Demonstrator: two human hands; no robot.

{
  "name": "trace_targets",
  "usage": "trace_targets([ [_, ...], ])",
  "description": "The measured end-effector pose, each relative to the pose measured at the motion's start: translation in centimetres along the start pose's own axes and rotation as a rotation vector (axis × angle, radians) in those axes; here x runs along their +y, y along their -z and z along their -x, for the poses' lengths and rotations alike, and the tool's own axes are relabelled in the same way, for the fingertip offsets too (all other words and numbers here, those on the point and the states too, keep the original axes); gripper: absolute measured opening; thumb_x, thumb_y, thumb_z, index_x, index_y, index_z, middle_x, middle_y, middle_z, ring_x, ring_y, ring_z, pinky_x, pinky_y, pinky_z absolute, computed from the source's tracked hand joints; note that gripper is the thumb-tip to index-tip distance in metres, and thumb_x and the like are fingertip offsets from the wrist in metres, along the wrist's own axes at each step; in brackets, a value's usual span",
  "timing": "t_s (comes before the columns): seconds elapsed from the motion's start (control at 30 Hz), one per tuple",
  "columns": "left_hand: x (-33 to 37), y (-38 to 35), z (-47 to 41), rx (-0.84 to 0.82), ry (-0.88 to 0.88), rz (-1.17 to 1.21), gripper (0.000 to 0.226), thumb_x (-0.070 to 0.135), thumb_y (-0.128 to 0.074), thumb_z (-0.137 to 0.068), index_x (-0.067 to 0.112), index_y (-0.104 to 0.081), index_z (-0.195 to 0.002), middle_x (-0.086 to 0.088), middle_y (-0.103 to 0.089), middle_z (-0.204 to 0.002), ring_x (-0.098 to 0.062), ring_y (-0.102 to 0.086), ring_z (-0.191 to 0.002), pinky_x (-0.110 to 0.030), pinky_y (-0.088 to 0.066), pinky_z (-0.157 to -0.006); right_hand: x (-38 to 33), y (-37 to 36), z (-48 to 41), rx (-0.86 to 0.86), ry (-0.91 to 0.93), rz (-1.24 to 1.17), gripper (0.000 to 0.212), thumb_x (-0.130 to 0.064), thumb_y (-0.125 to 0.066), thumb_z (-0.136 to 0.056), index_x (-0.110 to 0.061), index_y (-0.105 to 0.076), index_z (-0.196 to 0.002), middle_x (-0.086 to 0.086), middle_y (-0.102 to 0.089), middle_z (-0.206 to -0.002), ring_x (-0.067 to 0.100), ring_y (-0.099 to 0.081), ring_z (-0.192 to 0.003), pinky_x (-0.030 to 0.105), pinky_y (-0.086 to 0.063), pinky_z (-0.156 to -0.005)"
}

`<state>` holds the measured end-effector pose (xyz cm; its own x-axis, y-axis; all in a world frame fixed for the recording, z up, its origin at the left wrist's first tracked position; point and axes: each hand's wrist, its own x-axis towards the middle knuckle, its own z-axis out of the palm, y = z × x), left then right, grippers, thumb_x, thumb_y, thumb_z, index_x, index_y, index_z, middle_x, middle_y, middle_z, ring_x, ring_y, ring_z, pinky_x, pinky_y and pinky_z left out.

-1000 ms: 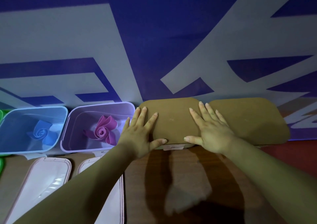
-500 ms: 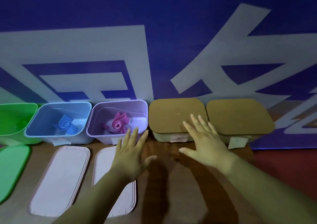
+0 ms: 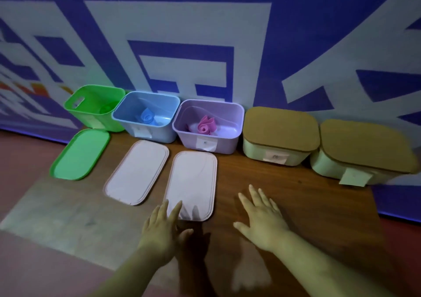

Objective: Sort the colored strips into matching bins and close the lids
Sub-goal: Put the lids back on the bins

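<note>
Head view: we count five bins against the wall and three loose lids on the tabletop (image 3: 296, 189). The green bin (image 3: 91, 118) holds something green we cannot make out, the blue bin (image 3: 159, 134) one rolled blue strip (image 3: 147, 115), the purple bin (image 3: 227, 143) one rolled pink strip (image 3: 206, 126). Before them lie a green lid (image 3: 79, 154), a first pale lid (image 3: 136, 171) and a second pale lid (image 3: 192, 182). The fourth bin (image 3: 255, 153) and fifth bin (image 3: 328, 167) sit closed under brown lids. Our left hand (image 3: 161, 228), grip apart, reaches the second pale lid's near end. Our right hand (image 3: 264, 219), grip apart, is over bare tabletop.
</note>
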<state>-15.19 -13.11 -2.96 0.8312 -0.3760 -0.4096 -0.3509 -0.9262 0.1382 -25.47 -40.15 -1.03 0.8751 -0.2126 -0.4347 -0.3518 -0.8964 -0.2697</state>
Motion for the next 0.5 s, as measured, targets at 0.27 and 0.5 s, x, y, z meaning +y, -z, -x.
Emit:
trace_targets([
  [0.27, -5.1, -1.6, 0.2, -0.036, 0.031, 0.058, 0.086, 0.076, -0.038, -0.085, 0.042, 0.0, -0.154, -0.008, -0.005, -0.165, -0.03, -0.004, -0.151, -0.046, -0.017, -0.12, -4.5, -3.0, -1.9, -0.059, 0.024, -0.011, 0.081, -0.063, -0.045, -0.093, -0.037, -0.001, -0.156, -0.003, 0.016, -0.165, 0.025, 0.005, -0.153, 0.044, -0.007, -0.122],
  [0.5, -8.5, -2.1, -5.1, -0.046, -0.141, 0.04, 0.082, 0.076, -0.031, -0.085, 0.044, 0.002, -0.153, -0.005, -0.005, -0.166, -0.028, 0.003, -0.152, -0.045, -0.006, -0.122, -9.9, -6.2, -5.7, -0.06, -0.013, -0.131, 0.081, -0.056, -0.051, -0.093, -0.033, -0.005, -0.157, -0.005, 0.013, -0.165, 0.02, 0.006, -0.153, 0.038, -0.013, -0.122],
])
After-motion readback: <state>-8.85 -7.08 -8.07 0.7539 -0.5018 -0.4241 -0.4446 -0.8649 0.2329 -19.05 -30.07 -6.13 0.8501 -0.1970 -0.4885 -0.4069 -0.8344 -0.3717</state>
